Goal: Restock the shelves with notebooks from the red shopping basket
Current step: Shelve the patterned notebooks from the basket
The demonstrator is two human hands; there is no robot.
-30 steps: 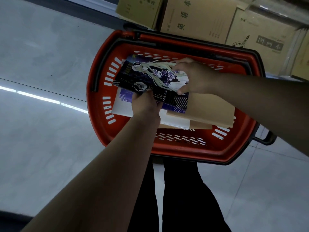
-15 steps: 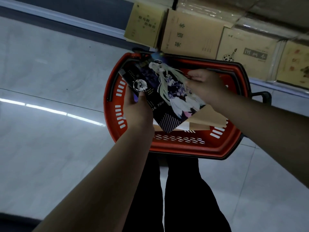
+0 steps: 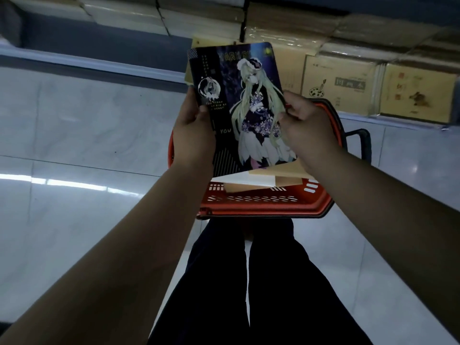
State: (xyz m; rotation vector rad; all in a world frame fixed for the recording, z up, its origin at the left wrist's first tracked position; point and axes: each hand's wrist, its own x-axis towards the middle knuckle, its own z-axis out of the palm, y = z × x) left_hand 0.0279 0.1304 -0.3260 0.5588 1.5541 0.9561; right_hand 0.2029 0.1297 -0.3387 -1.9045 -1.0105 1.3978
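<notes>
A glossy, flat notebook (image 3: pixel 246 108) with rounded corners and a dark purple-black cover, printed with a pale long-haired cartoon figure in a flowered dress, is held up cover-forward above the red shopping basket (image 3: pixel 261 207). The left hand (image 3: pixel 193 135) grips its left edge, thumb pressed on the cover and the fingers wrapped out of sight behind; the right hand (image 3: pixel 307 130) grips the right edge, thumb on the cover and curled fingers closed round the back. Both bare forearms reach forward from the lower corners of the view, wrists slightly bent. The basket is hard moulded plastic with rows of slotted vents along its near wall, a black rim band, and a black handle (image 3: pixel 361 143) folded out at its right side. Inside it, against the near wall, lie flat notebooks (image 3: pixel 261 181) with matte white and kraft-brown covers. The basket stands on a shiny pale tiled floor (image 3: pixel 87 135). Beyond it, a low shelf (image 3: pixel 398 122) carries plastic-wrapped stacks of brown-covered exercise books (image 3: pixel 341 83).
</notes>
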